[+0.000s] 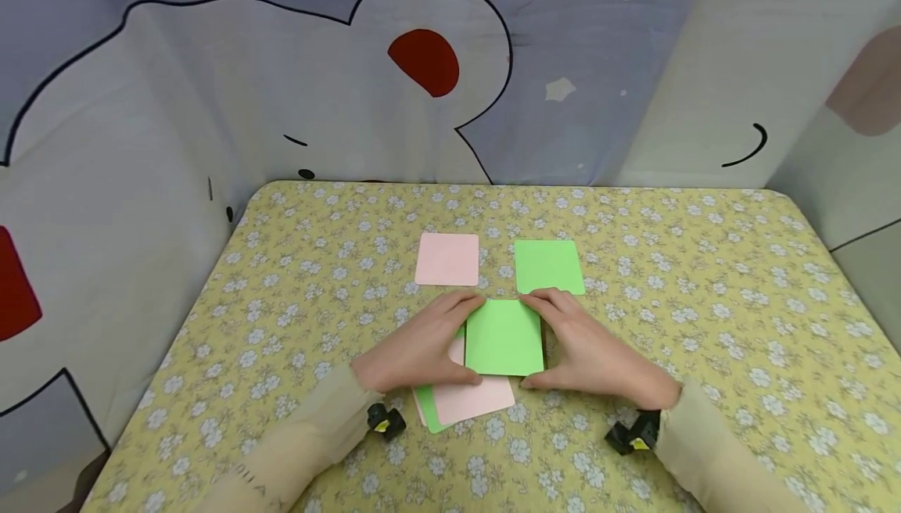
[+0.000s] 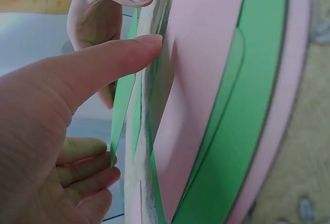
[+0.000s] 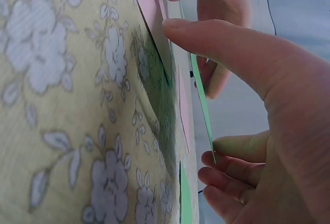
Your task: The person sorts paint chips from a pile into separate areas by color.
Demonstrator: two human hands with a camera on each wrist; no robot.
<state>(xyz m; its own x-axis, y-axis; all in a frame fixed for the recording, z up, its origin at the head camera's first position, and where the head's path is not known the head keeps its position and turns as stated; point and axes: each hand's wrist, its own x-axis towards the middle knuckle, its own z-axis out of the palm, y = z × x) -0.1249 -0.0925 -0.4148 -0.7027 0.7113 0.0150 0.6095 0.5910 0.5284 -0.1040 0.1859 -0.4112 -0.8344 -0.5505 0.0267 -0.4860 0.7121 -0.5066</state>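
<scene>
Over the yellow floral tablecloth (image 1: 296,294), both hands hold one green card (image 1: 503,337) by its side edges. My left hand (image 1: 470,341) grips the left edge between thumb and fingers, and my right hand (image 1: 543,341) grips the right edge the same way. The card hovers slightly above a loose pile of pink and green cards (image 1: 464,402). In the left wrist view the card (image 2: 121,110) is seen edge-on between my thumb (image 2: 103,64) and curled fingers, with the pile (image 2: 206,105) behind it. The right wrist view shows the same card's edge (image 3: 202,102) under the right thumb (image 3: 221,43).
Farther back lie a single pink card (image 1: 446,259) and a single green card (image 1: 549,267), side by side. A cartoon-printed curtain (image 1: 422,67) closes off the table's far and left sides. Small black and yellow cameras (image 1: 383,419) sit at both wrists.
</scene>
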